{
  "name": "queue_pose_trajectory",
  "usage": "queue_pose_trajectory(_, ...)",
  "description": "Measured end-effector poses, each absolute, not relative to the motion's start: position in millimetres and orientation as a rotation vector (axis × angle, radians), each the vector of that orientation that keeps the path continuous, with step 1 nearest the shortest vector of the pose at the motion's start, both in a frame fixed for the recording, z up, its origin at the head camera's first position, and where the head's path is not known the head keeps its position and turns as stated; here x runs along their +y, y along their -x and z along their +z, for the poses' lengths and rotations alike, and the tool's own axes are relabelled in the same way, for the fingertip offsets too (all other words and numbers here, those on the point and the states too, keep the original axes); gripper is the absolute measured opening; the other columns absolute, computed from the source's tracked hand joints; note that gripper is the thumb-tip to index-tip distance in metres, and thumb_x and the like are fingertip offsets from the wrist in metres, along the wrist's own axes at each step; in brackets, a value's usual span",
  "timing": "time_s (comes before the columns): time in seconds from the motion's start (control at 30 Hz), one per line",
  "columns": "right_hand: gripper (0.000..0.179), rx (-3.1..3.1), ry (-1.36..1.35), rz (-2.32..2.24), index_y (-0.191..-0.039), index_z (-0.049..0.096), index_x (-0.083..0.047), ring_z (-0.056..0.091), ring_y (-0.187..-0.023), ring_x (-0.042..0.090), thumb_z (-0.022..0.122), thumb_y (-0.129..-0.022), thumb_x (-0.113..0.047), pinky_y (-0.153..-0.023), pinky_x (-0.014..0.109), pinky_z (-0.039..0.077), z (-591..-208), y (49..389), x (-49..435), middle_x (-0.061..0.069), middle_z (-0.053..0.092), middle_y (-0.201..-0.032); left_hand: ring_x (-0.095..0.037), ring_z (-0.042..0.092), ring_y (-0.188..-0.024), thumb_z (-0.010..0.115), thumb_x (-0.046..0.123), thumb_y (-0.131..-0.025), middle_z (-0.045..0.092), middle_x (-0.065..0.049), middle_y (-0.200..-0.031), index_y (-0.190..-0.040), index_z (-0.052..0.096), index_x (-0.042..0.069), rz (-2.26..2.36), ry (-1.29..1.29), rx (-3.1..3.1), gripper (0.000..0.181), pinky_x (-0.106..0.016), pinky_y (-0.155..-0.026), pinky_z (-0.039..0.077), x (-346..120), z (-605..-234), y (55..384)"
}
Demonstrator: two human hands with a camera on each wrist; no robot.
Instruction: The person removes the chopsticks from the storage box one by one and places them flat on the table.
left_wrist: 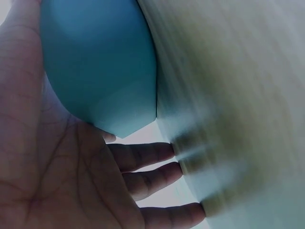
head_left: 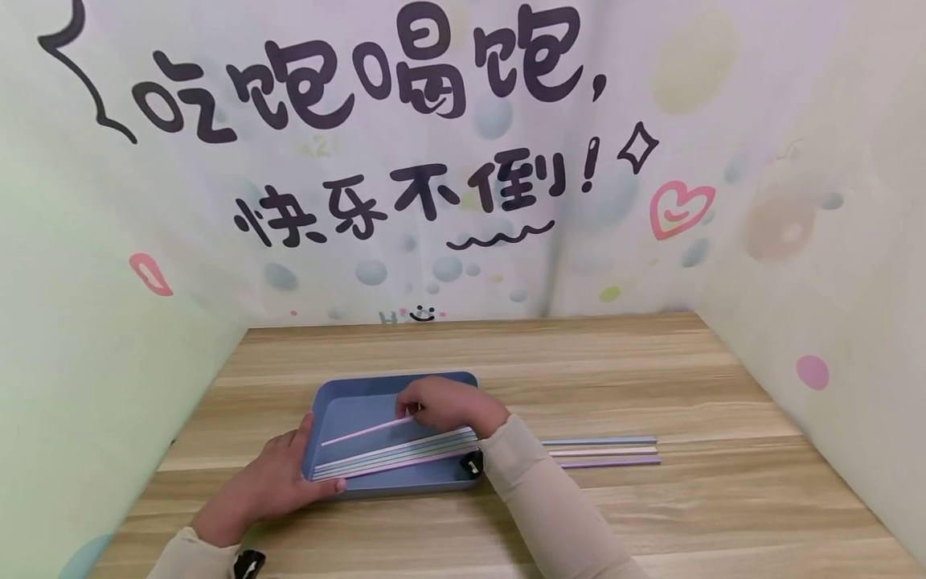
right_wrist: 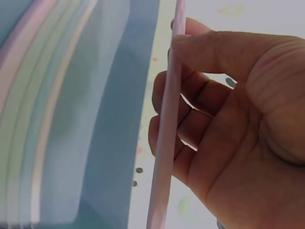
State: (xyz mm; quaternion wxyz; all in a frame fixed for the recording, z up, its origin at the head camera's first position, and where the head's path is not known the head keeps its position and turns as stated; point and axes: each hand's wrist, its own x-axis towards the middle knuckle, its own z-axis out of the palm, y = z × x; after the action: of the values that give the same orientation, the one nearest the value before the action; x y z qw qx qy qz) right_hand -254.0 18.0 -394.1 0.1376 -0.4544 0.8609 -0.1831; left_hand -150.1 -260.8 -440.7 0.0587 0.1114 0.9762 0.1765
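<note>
My right hand [head_left: 450, 404] is above the blue tray [head_left: 362, 408] and pinches a thin pink stick [head_left: 358, 433] between thumb and fingertips. In the right wrist view, the pink stick [right_wrist: 167, 124] runs past the curled fingers. My left hand [head_left: 278, 474] rests against the tray's near left corner, thumb along the front side. The left wrist view shows that corner [left_wrist: 102, 71] by the palm and straight fingers touching the table. Several pastel sticks [head_left: 391, 457] lie side by side in the front part of the tray; their right ends are partly hidden by my right wrist.
More sticks, blue, white and purple [head_left: 608, 463], lie on the wooden table [head_left: 579, 362] to the right of the tray, partly behind my right sleeve [head_left: 553, 498]. A printed wall sheet [head_left: 463, 273] stands along the table's back edge, with pale walls at both sides.
</note>
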Motion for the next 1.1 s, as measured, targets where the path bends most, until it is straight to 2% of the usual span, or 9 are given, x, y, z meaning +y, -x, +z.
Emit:
queue_pose_trajectory(0.57,0.028,2.549,1.229,-0.636,-0.099,0.071,-0.016,0.053,-0.079,0.011,0.054,-0.092,0.006,-0.072,0.026,0.046,-388,255,70,-0.007,0.057,-0.084,-0.057,0.042,-0.123,0.071,0.066,-0.077,0.040,-0.044,-0.135,-0.150,0.013,-0.015,0.541,-0.334,2.960,0.124,-0.063,-0.095,0.041,-261,-441,149)
queue_pose_trajectory(1.1,0.025,2.599,1.111,-0.730,-0.095,0.071,-0.010,0.051,-0.075,0.011,0.056,-0.089,0.009,-0.070,0.030,0.044,-400,257,142,-0.005,0.056,-0.080,-0.057,0.043,-0.122,0.071,0.066,-0.078,0.041,-0.045,-0.134,-0.149,0.014,-0.017,0.534,-0.357,2.971,0.123,-0.062,-0.095,0.041,-260,-440,149)
